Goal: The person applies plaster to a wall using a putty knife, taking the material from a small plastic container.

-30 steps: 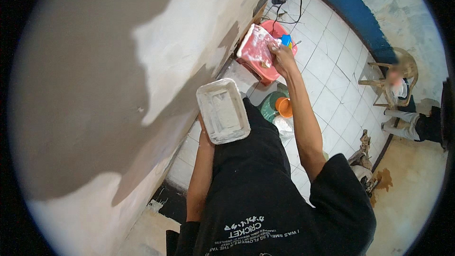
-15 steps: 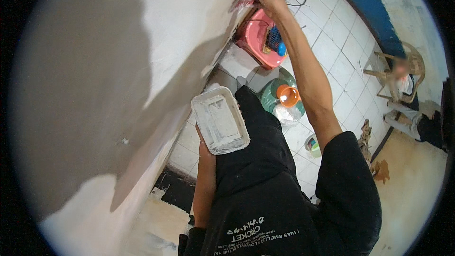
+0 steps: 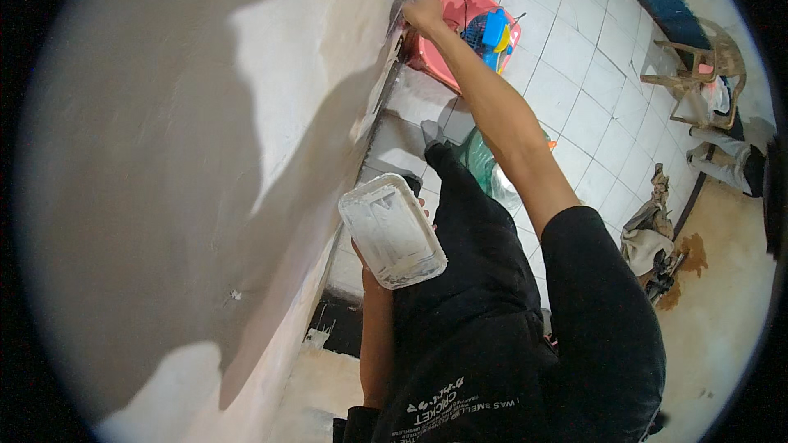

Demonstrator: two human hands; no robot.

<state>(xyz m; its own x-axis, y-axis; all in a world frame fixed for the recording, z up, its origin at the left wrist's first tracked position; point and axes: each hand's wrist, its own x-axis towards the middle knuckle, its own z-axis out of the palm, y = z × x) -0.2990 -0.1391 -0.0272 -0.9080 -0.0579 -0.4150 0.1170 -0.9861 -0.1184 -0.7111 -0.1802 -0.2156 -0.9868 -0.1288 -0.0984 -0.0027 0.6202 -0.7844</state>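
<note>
A shallow white plastic tub (image 3: 392,231), smeared inside with whitish paste, rests tilted on my left hand (image 3: 359,258). The fingers of that hand curl round the tub's far side; its palm is hidden beneath. My right arm reaches far forward to the wall (image 3: 312,57), low down near a dark gap at its foot. There my right hand (image 3: 422,12) is closed, its knuckles toward me, against a dark greyish patch of the wall. Whatever it grips is hidden behind the fingers.
A pink basin (image 3: 447,72) holding blue and yellow plastic items (image 3: 495,30) stands beyond my feet on white floor tiles (image 3: 566,107). Nearer lies a green container (image 3: 476,152), partly behind my arm. Rags (image 3: 648,242) and a plastic chair (image 3: 714,66) are at right, with another person's legs.
My view has shifted forward and right. My right hand has moved left and slightly down along the wall's foot. The left hand still holds the tub.
</note>
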